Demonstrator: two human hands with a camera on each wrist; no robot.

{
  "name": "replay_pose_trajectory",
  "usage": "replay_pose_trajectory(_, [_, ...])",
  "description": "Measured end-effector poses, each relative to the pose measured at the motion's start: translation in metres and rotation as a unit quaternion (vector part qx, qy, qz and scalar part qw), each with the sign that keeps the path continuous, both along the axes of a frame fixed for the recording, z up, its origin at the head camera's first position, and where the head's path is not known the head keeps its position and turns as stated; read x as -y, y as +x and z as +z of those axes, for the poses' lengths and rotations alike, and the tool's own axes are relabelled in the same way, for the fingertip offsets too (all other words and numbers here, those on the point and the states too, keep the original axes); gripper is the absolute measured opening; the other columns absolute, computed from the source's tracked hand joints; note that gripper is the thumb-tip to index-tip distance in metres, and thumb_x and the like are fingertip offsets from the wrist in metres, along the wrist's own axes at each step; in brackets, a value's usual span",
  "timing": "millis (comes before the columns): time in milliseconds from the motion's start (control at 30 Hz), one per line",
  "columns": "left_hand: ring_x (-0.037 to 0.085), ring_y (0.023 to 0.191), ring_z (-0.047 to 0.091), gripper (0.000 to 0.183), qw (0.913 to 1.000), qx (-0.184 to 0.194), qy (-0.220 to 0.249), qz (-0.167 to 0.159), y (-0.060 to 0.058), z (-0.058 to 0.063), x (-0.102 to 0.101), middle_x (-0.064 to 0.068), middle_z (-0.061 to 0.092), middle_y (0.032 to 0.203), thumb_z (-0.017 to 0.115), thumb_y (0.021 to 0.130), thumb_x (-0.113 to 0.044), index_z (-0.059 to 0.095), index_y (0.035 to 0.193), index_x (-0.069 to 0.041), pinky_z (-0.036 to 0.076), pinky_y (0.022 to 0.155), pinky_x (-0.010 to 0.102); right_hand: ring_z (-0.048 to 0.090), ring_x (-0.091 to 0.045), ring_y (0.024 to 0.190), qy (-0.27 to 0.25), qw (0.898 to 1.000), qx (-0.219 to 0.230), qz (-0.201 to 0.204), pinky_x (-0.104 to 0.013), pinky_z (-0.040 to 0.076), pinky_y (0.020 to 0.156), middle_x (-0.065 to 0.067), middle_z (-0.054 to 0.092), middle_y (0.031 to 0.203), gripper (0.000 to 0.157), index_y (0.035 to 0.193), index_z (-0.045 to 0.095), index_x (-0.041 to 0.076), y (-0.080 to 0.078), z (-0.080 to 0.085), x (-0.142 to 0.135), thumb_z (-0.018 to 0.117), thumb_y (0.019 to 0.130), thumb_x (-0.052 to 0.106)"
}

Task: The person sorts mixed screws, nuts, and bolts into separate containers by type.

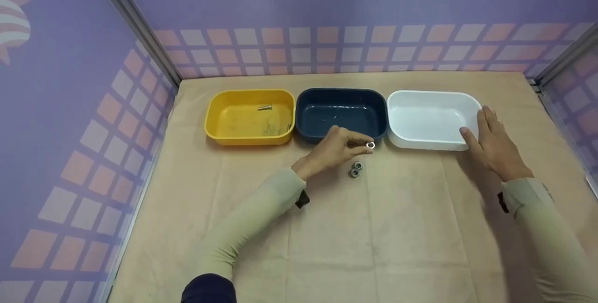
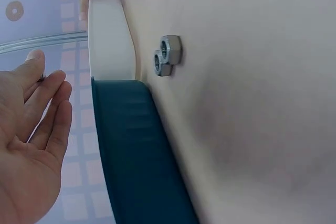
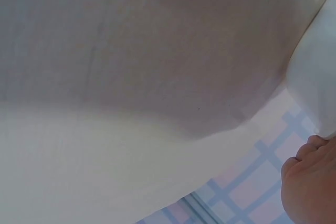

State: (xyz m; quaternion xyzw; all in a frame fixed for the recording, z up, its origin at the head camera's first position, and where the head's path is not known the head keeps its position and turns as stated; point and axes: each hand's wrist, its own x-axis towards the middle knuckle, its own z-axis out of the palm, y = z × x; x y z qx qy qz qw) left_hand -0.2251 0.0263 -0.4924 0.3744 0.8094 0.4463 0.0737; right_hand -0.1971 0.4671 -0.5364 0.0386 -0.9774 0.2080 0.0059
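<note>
My left hand [image 1: 334,150] pinches a small metal nut [image 1: 370,145] between thumb and finger, just in front of the dark blue tray [image 1: 304,136]. In the left wrist view the fingers hide most of that nut. Two more hex nuts [image 2: 167,55] lie side by side, touching, on the cloth below the hand. At the right, my right hand [image 1: 501,150] rests against the right side of the white tray [image 1: 427,145], its fingers extended along the rim. The right wrist view catches only part of this hand [image 3: 310,182] beside the white tray wall [image 3: 315,77].
A yellow tray [image 1: 247,141] stands left of the blue one, holding a bolt [image 1: 265,107] and some thin metal pieces near its right end. The three trays form a row on a beige cloth [image 1: 336,233]. Patterned panels [image 1: 327,4] enclose the back and sides.
</note>
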Motion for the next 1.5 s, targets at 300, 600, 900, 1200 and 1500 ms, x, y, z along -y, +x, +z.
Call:
replay_pose_trajectory(300, [0.001, 0.101, 0.074, 0.029, 1.0000, -0.003, 0.005, 0.001, -0.012, 0.006, -0.019, 0.003, 0.082, 0.116, 0.078, 0.099, -0.023, 0.081, 0.124, -0.008, 0.058, 0.087, 0.013, -0.002, -0.055, 0.162, 0.002, 1.000, -0.008, -0.003, -0.070, 0.004, 0.130, -0.034, -0.004, 0.175, 0.089, 0.167, -0.001, -0.009, 0.000, 0.000, 0.000, 0.031, 0.114, 0.055])
replay_pose_trajectory(600, [0.004, 0.103, 0.075, 0.031, 0.9998, -0.010, 0.015, -0.003, -0.023, 0.011, -0.042, 0.006, 0.082, 0.116, 0.077, 0.100, -0.020, 0.079, 0.125, -0.003, 0.057, 0.086, 0.011, -0.002, -0.056, 0.161, 0.014, 1.000, 0.002, -0.007, -0.068, 0.003, 0.131, -0.034, -0.005, 0.175, 0.091, 0.166, -0.002, -0.010, -0.002, 0.000, 0.000, 0.029, 0.113, 0.057])
replay_pose_trajectory(900, [0.002, 0.101, 0.072, 0.031, 0.9990, -0.036, 0.022, -0.014, -0.034, 0.021, -0.064, 0.006, 0.082, 0.116, 0.075, 0.101, -0.022, 0.080, 0.125, -0.004, 0.062, 0.091, 0.025, -0.003, -0.055, 0.162, 0.018, 1.000, -0.001, -0.008, -0.069, 0.004, 0.131, -0.035, -0.004, 0.175, 0.091, 0.166, -0.002, -0.010, -0.002, 0.000, 0.001, 0.029, 0.113, 0.057])
replay_pose_trajectory(1200, [0.008, 0.113, 0.075, 0.031, 0.9990, -0.045, 0.004, -0.008, -0.044, 0.029, -0.085, 0.004, 0.081, 0.120, 0.076, 0.101, -0.025, 0.080, 0.126, -0.007, 0.056, 0.103, 0.020, 0.000, -0.057, 0.161, 0.012, 1.000, -0.015, -0.001, -0.064, 0.001, 0.133, -0.037, -0.002, 0.174, 0.090, 0.166, 0.001, -0.012, -0.002, 0.001, 0.002, 0.030, 0.114, 0.055])
replay_pose_trajectory(1500, [0.009, 0.117, 0.074, 0.033, 0.9990, -0.043, -0.012, 0.006, -0.053, 0.028, -0.113, 0.002, 0.080, 0.124, 0.075, 0.102, -0.026, 0.079, 0.128, -0.008, 0.050, 0.109, 0.016, 0.000, -0.057, 0.161, 0.013, 1.000, -0.012, -0.006, -0.065, 0.002, 0.133, -0.037, -0.001, 0.174, 0.090, 0.166, 0.001, -0.011, -0.001, 0.001, 0.001, 0.030, 0.114, 0.056])
